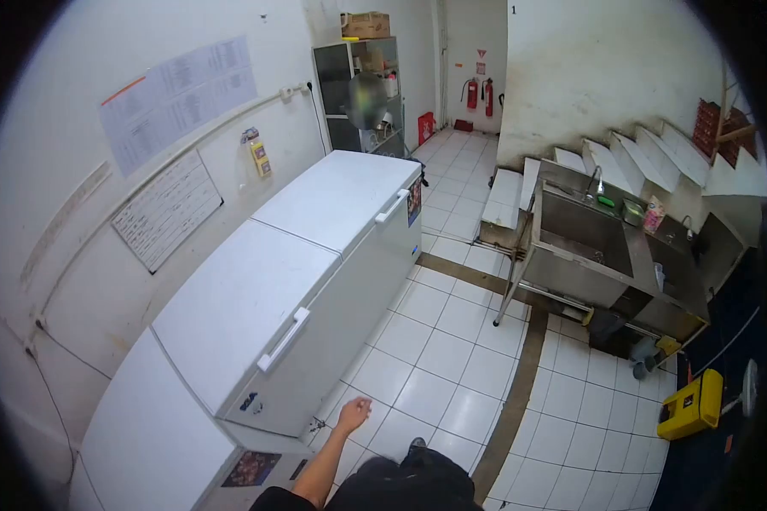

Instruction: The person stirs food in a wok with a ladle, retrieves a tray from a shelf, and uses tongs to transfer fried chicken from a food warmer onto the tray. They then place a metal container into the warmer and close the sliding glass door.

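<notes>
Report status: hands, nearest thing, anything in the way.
Left hand empty, loose above the floor; right hand out of view. Nearest freezer lid shut, untouched. Nothing between hand and freezer.

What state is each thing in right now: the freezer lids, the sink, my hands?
near freezer: lid shut.
middle freezer: lid shut.
far freezer: lid shut.
sink: left basin looks empty; tap flow too small to tell.
fire extinguishers: hung on the wall.
left hand: empty, over the floor tiles, touching nothing.
right hand: out of view.
</notes>
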Available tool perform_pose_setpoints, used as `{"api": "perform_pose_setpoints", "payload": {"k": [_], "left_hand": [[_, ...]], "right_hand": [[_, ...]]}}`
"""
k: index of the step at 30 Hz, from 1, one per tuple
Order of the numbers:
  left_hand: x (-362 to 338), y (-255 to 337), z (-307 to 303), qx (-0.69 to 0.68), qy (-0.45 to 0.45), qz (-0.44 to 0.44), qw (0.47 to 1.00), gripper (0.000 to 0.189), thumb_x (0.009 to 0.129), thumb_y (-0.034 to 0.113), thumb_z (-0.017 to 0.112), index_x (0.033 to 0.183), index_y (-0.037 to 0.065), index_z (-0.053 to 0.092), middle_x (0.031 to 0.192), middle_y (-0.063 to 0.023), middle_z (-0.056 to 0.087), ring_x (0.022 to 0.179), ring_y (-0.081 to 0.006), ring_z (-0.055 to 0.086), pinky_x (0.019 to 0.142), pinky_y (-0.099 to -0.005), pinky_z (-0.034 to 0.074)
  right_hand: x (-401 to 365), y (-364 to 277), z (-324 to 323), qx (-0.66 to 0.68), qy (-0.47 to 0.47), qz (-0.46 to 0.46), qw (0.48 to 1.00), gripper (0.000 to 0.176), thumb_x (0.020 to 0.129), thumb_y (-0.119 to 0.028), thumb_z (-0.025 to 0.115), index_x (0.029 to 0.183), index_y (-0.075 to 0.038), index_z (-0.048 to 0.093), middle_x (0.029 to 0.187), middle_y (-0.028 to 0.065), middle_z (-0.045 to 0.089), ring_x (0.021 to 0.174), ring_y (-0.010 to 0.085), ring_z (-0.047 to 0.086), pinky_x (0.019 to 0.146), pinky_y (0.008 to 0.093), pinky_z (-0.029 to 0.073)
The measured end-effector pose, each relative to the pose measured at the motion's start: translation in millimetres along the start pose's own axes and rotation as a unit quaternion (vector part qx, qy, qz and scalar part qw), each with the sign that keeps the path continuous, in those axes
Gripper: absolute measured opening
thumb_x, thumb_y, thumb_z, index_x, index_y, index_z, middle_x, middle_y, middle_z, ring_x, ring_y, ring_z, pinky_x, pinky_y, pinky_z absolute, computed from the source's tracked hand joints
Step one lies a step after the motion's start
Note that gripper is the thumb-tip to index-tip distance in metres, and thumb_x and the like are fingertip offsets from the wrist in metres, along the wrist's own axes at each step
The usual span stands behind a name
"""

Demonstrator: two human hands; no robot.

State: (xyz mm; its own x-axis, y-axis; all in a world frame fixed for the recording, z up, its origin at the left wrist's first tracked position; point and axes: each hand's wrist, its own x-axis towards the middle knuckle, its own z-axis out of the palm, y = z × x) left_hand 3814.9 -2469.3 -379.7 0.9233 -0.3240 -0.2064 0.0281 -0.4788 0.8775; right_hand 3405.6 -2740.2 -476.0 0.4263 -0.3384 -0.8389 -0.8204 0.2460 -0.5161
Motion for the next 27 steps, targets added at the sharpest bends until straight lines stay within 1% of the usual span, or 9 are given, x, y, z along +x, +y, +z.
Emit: {"api": "perform_pose_setpoints", "payload": {"k": [2,3,5,6,8,14,17,20,27], "left_hand": [[7,-24,-9,0.030,-0.038,-0.119,0.992,0.025,0.086,0.026,0.051,0.096,0.006,0.063,0.074,-0.0084,0.066,0.065,-0.0211,0.064,0.063,-0.0343,0.050],[15,-113,-6,0.366,-0.002,0.218,0.905,0.027,0.082,0.026,0.051,0.095,0.006,0.064,0.073,-0.0103,0.066,0.068,-0.0290,0.063,0.066,-0.0408,0.050],[21,-202,1,0.429,-0.302,-0.128,0.842,0.035,0.072,0.030,0.055,0.098,0.008,0.064,0.098,-0.0135,0.065,0.091,-0.0323,0.060,0.079,-0.0444,0.047],[8,-212,-27,0.486,-0.390,-0.007,0.782,0.031,0.082,0.034,0.052,0.090,0.007,0.064,0.093,-0.0146,0.063,0.080,-0.0298,0.061,0.070,-0.0427,0.048],[-28,-195,-26,-0.030,-0.063,0.126,0.990,0.024,0.071,0.018,0.064,0.092,0.008,0.067,0.098,-0.0092,0.066,0.088,-0.0248,0.063,0.075,-0.0384,0.047],[184,-112,-40,-0.124,-0.125,-0.479,0.860,0.027,0.073,0.024,0.061,0.094,0.009,0.067,0.102,-0.0104,0.065,0.093,-0.0267,0.062,0.078,-0.0405,0.047],[408,-75,-14,0.302,-0.290,-0.273,0.866,0.029,0.075,0.027,0.051,0.088,0.008,0.068,0.096,-0.0153,0.065,0.088,-0.0309,0.062,0.077,-0.0431,0.048],[610,23,7,0.340,-0.120,-0.044,0.932,0.037,0.080,0.031,0.042,0.081,0.001,0.065,0.094,-0.0229,0.062,0.090,-0.0389,0.059,0.080,-0.0476,0.046],[936,290,77,-0.014,-0.019,0.002,1.000,0.037,0.088,0.037,0.047,0.095,0.004,0.063,0.082,-0.0160,0.066,0.078,-0.0339,0.063,0.069,-0.0429,0.048]], "right_hand": [[67,-72,-9,-0.004,-0.005,-0.053,0.999,0.030,0.077,-0.030,0.060,0.075,0.000,0.063,0.075,0.0142,0.063,0.061,0.0252,0.059,0.053,0.0382,0.046],[145,-93,-19,-0.101,-0.025,-0.076,0.992,0.028,0.079,-0.027,0.057,0.082,0.000,0.063,0.078,0.0148,0.064,0.061,0.0265,0.062,0.050,0.0394,0.047],[154,-246,-20,0.034,-0.001,-0.056,0.998,0.028,0.081,-0.023,0.055,0.099,-0.002,0.058,0.084,0.0116,0.065,0.068,0.0215,0.065,0.049,0.0347,0.050],[173,-307,-23,0.017,0.019,-0.099,0.995,0.028,0.084,-0.023,0.054,0.102,-0.002,0.057,0.085,0.0133,0.065,0.069,0.0220,0.064,0.054,0.0345,0.052],[206,-423,-29,0.011,0.043,-0.162,0.986,0.026,0.088,-0.022,0.051,0.105,-0.003,0.057,0.082,0.0143,0.064,0.066,0.0217,0.064,0.058,0.0340,0.053],[310,-596,-37,0.001,0.112,-0.223,0.968,0.027,0.077,-0.003,0.048,0.102,-0.001,0.059,0.073,0.0091,0.062,0.059,0.0148,0.058,0.048,0.0284,0.049],[347,-608,-48,-0.047,0.136,-0.178,0.974,0.030,0.074,-0.009,0.050,0.101,-0.002,0.060,0.073,0.0074,0.062,0.057,0.0124,0.054,0.048,0.0319,0.049],[351,-632,-46,0.097,0.128,-0.104,0.982,0.016,0.078,-0.015,0.054,0.086,-0.005,0.064,0.065,0.0042,0.058,0.055,0.0124,0.056,0.046,0.0285,0.043],[462,-709,-70,0.077,0.078,0.001,0.994,0.019,0.078,-0.018,0.054,0.085,-0.003,0.063,0.068,0.0100,0.059,0.059,0.0211,0.058,0.051,0.0331,0.044]]}}
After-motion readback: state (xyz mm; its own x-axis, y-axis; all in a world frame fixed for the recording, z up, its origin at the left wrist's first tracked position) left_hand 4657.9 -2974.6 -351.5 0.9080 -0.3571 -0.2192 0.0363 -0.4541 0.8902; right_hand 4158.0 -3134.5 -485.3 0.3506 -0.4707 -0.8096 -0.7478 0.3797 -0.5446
